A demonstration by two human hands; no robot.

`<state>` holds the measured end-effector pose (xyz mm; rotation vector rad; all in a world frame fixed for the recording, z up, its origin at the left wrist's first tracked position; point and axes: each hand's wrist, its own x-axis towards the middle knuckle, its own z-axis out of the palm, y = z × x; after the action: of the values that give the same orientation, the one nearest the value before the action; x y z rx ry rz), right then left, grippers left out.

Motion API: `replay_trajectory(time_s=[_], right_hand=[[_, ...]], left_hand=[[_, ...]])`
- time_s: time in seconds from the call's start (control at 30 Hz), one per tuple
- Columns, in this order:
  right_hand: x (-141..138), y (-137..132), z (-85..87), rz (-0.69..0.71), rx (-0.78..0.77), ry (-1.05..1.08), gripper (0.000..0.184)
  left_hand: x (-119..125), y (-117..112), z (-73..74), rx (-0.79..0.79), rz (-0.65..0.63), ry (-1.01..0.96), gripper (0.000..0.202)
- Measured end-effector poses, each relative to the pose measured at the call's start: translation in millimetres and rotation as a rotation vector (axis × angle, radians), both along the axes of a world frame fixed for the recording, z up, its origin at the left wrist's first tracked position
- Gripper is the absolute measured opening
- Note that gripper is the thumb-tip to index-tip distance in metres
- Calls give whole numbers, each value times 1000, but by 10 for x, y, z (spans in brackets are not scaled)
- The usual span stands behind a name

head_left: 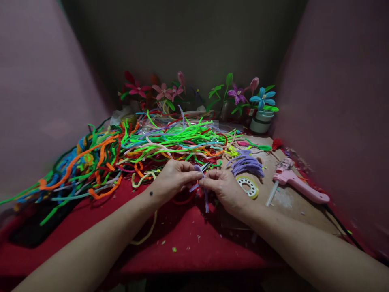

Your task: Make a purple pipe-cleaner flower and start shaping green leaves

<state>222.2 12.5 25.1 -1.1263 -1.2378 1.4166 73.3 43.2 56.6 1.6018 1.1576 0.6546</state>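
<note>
Between my two hands is a purple pipe cleaner (206,200), bent at its top, with its ends hanging below the fingers. My left hand (174,178) pinches it near the bend between thumb and fingers. From the other side my right hand (223,188) pinches the same pipe cleaner, fingertips almost touching the left ones. Just behind the fingers show metal blades (206,166), perhaps of scissors; the rest of that tool is hidden. A bundle of short purple pipe cleaners (247,165) lies beyond my right hand.
Loose green pipe cleaners (182,138) heap at the back, mixed colours (100,150) at left. On the cardboard (285,207) lie a pink glue gun (300,184) and a yellow tape roll (254,188). Pipe-cleaner flowers (263,98) stand along the wall, one in a pale pot (261,123).
</note>
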Motion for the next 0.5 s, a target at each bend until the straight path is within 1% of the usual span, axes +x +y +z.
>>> replay_trajectory(time_s=[0.03, 0.13, 0.17, 0.2, 0.23, 0.33, 0.37, 0.43, 0.5], right_hand=[[-2, 4, -3, -8, 1, 1, 20], [-4, 11, -6, -15, 5, 12, 18], [-3, 9, -6, -15, 4, 12, 17], [-1, 6, -5, -13, 0, 13, 15], [0, 2, -4, -9, -7, 15, 14], [2, -10, -2, 26, -20, 26, 16], [0, -11, 0, 40, -21, 32, 17], [-4, -7, 4, 60, -22, 45, 20], [-5, 4, 4, 68, -27, 61, 21]], left_hand=[[11, -16, -5, 61, 12, 31, 23], [46, -66, -23, 365, 55, 142, 22], [52, -75, -24, 424, 60, 164, 22], [54, -78, -20, 427, 60, 164, 22], [52, -77, -12, 371, 53, 145, 21], [34, -60, 33, 88, 25, 35, 19], [28, -55, 46, 33, 19, 5, 19], [26, -46, 60, 20, 18, -30, 18], [35, -32, 53, 83, 22, -26, 17]])
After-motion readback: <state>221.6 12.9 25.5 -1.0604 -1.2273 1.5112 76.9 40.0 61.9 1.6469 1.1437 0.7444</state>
